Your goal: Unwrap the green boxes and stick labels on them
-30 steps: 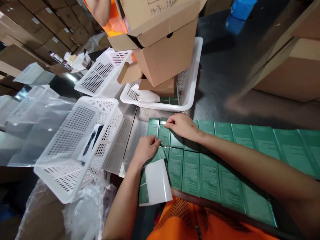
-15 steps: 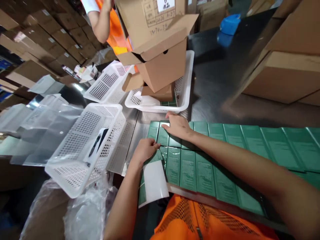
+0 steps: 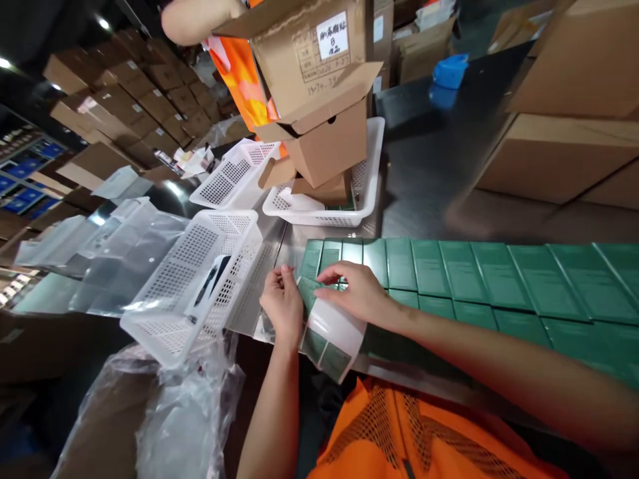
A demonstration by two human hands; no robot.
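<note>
A strip of green labels on white backing [image 3: 335, 327] hangs curled over the near edge of the table, between my two hands. My left hand [image 3: 283, 303] is closed at the strip's left side, thumb and forefinger pinched together. Across the strip's upper part lies my right hand [image 3: 352, 293], thumb and fingertips closing on its green end. Beyond and to the right, flat green boxes [image 3: 429, 266] lie in rows, glossy on top. My right forearm passes over the nearer row and hides part of it.
A white perforated basket [image 3: 192, 246] with a dark pen-like item stands left, beside clear plastic bags [image 3: 134, 256]. Another white basket [image 3: 374, 166] holds open cardboard boxes [image 3: 332, 140]. Large cartons [image 3: 574, 153] stand right, and a blue object [image 3: 450, 71] lies behind. A co-worker in an orange vest [image 3: 239, 80] stands opposite.
My right hand has come back from the far row of green boxes to the label strip. My left hand has shifted slightly left, and the strip has lifted and curled.
</note>
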